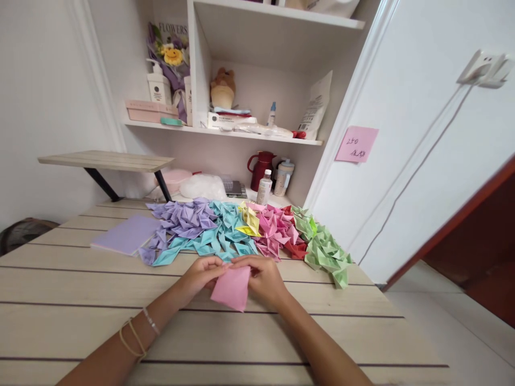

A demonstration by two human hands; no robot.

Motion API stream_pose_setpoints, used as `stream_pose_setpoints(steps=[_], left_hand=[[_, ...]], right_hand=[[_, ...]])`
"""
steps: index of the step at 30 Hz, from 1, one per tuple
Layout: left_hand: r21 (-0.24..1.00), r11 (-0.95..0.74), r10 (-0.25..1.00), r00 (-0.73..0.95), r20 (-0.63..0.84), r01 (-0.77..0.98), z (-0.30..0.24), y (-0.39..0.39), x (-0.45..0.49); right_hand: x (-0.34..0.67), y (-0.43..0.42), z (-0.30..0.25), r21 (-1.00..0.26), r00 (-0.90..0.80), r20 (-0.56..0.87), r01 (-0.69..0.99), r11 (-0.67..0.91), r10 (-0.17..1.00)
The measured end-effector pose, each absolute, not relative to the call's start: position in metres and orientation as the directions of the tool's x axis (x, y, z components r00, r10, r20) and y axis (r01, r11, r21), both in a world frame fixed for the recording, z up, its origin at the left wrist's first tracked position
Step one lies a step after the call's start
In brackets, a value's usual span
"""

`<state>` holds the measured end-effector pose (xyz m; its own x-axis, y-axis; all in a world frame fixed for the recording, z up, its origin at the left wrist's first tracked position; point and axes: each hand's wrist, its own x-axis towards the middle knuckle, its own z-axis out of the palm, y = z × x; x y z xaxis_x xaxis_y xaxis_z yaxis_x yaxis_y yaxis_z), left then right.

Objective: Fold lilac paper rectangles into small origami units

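The left hand pinches a pink paper by its upper left, fingers closed; the right hand has its fingers curled shut on the upper right side, over the table, just before colourful folded papers

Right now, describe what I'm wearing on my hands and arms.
Both the left hand and the right hand are gloveless, and no sleeves show in view. Near the left wrist sit a pale, beaded-looking bracelet and, further up the forearm, a thin yellowish band in loose loops. The right wrist shows no jewellery.
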<state>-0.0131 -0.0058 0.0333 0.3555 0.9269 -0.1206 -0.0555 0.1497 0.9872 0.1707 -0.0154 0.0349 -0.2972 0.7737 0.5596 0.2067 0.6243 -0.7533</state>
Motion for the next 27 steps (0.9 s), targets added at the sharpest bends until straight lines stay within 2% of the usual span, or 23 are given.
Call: stream_pose_setpoints(steps=[3, 6, 10, 13, 19, 24, 27], left_hand=[[0.997, 0.071, 0.949, 0.311, -0.055, -0.041, 0.034, -0.004, -0.013], [0.998, 0.022, 0.962, 0.272, -0.007, -0.053, 0.035, -0.003, -0.015], [0.992, -0.007, 0.951, 0.307, 0.047, -0.13, 0.037, -0.002, -0.017], [0.991, 0.03, 0.937, 0.348, 0.018, -0.131, 0.038, -0.002, -0.018], [0.991, -0.003, 0.964, 0.263, 0.039, -0.135, 0.043, -0.002, -0.02], [0.984, 0.015, 0.94, 0.339, 0.047, -0.178, 0.049, -0.004, -0.022], [0.988, -0.019, 0.947, 0.314, 0.066, -0.152, 0.049, -0.003, -0.022]], right_hand=[[0.173, -0.013, 0.034, -0.88, -0.392, 0.389, 0.108, 0.462, 0.833], [0.174, -0.012, 0.033, -0.932, -0.44, 0.296, 0.062, 0.357, 0.848], [0.176, -0.008, 0.032, -0.93, -0.275, 0.341, 0.043, 0.366, 0.899], [0.179, -0.005, 0.033, -0.926, -0.17, 0.364, 0.04, 0.375, 0.916], [0.183, -0.005, 0.037, -0.966, -0.348, 0.249, -0.02, 0.258, 0.904], [0.186, -0.007, 0.044, -0.962, -0.32, 0.269, -0.047, 0.269, 0.908], [0.186, -0.008, 0.047, -0.959, -0.321, 0.282, -0.078, 0.271, 0.904]])
